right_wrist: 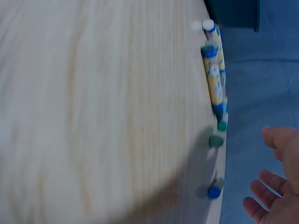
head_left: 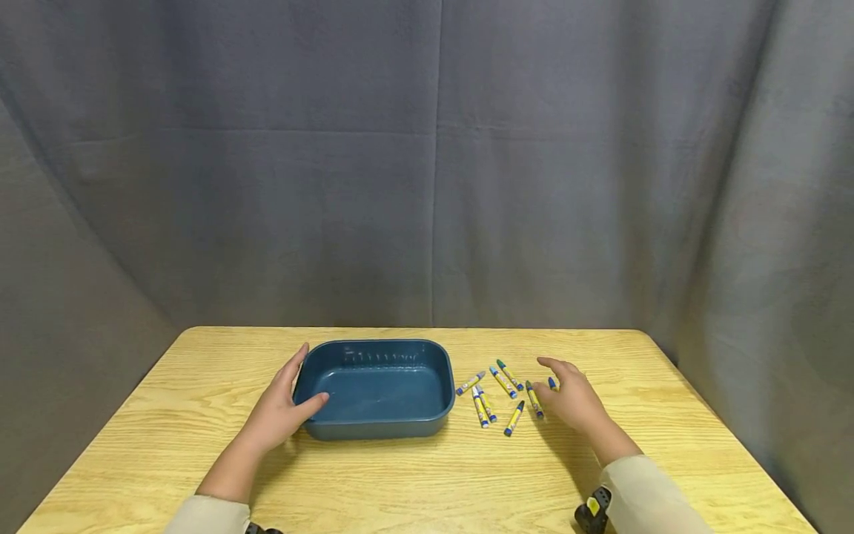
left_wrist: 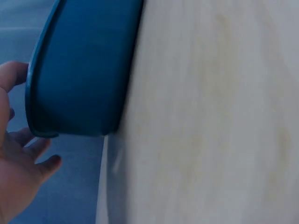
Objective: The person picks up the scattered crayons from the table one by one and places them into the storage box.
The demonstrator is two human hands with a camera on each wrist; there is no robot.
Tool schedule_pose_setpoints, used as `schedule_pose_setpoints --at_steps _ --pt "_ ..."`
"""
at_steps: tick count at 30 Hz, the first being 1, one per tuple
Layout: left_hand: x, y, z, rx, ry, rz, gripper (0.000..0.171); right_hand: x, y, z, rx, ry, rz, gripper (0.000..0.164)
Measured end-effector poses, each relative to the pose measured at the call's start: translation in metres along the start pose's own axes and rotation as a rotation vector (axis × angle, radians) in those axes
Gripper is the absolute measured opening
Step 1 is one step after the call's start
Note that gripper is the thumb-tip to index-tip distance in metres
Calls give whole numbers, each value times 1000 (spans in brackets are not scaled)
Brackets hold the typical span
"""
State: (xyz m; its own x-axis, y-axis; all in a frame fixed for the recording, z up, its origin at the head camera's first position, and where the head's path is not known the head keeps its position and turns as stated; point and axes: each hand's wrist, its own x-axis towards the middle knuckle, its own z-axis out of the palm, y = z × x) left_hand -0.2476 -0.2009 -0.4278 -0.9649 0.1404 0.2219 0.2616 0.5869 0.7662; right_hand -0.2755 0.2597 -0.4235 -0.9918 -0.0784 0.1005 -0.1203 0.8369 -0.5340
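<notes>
A dark blue rectangular bin stands on the table, left of the crayons. At its left end is my left hand, thumb over the near-left rim and fingers stretched along the outside. The left wrist view shows this hand with spread fingers around the bin's corner. To the right, my right hand hovers by a green crayon and a blue crayon, the latter partly hidden. In the right wrist view the hand is above the table, its fingers loosely bent and holding nothing.
Several more crayons with yellow wrappers lie loose between the bin and my right hand, among them a dark one, a white one and a light blue one. A grey curtain hangs behind the wooden table.
</notes>
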Motion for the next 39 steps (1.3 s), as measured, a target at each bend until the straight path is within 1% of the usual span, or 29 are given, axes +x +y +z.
schedule_pose_setpoints --at_steps 6,10,17,20,25,31,35,39 --pt "-6 -11 -2 -164 -32 -27 90 -5 18 -5 -8 -7 22 58" --pt "-9 -16 -4 -242 -60 -38 91 -8 26 -5 9 -19 26 57" --pt "-14 -26 -5 -368 -99 -61 92 -10 32 -3 40 -62 53 57" --pt "-17 -28 -4 -402 -108 -87 90 -8 36 -1 42 -61 62 57" --pt "-19 -30 -2 -446 -115 -133 86 -4 45 2 16 -54 53 57" --pt "-18 -33 3 -489 -117 -121 87 -1 53 2 -28 -41 49 52" --pt "-18 -35 3 -490 -104 -130 87 2 52 3 -38 -44 35 48" --pt "-20 -36 2 -481 -93 -134 87 6 49 7 -42 -61 46 45"
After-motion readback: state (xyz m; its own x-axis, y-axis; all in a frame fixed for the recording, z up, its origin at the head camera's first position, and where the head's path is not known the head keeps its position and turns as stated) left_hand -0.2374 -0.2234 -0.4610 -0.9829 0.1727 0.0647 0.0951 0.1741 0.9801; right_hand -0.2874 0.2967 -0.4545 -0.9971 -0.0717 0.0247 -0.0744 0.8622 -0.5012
